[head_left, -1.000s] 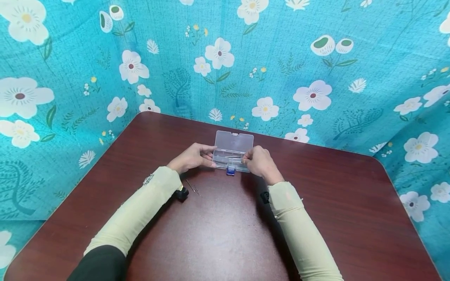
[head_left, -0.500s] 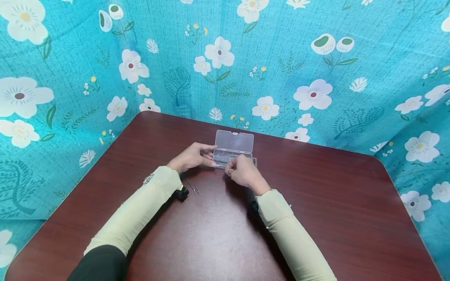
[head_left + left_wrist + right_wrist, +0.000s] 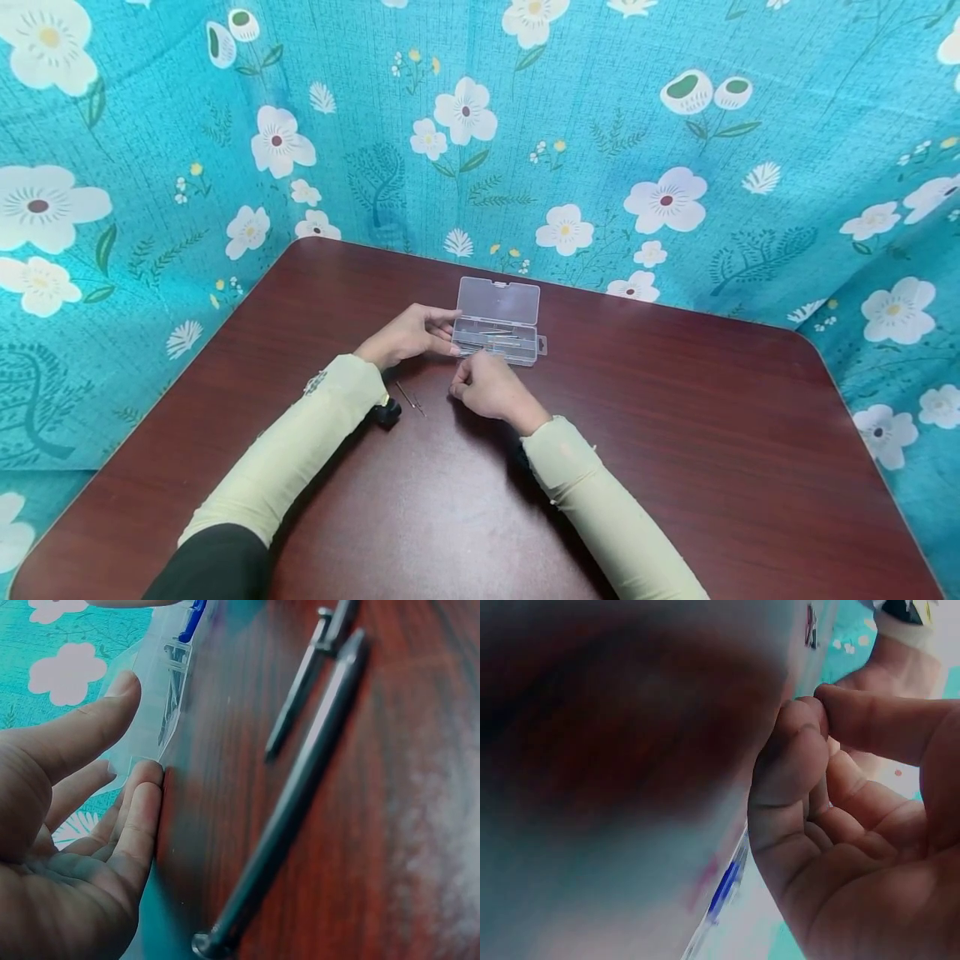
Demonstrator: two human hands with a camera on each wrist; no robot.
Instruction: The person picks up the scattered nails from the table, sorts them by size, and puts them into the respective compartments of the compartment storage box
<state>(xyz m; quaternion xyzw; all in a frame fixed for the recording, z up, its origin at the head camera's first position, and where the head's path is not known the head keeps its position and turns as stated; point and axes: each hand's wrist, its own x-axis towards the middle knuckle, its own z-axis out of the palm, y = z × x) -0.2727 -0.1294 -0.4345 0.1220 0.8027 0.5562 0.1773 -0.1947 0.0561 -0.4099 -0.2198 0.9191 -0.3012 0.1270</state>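
An open clear plastic box (image 3: 498, 302) stands near the table's back edge, its lid tipped back. Thin metal pins (image 3: 172, 682) lie in its compartments. My left hand (image 3: 408, 337) holds the box's left end, thumb at the front and fingers along the side. In front of the box, my right hand (image 3: 491, 387) pinches thumb and forefinger together; I cannot tell what they pinch, as the fingertips hide it. Two loose metal pins (image 3: 296, 787) lie on the table before my left hand, one long with a flared end, one shorter. The box's blue latch (image 3: 724, 889) shows beside my right hand.
The dark red wooden table (image 3: 675, 417) has rounded far corners. A turquoise flowered curtain (image 3: 570, 142) hangs right behind it and on both sides. A black wrist camera (image 3: 386, 412) sits under my left sleeve, close to the loose pins.
My right hand has left the box's right compartment and moved left and nearer, toward the loose pins. The box's right end is now uncovered. My left hand has stayed in place.
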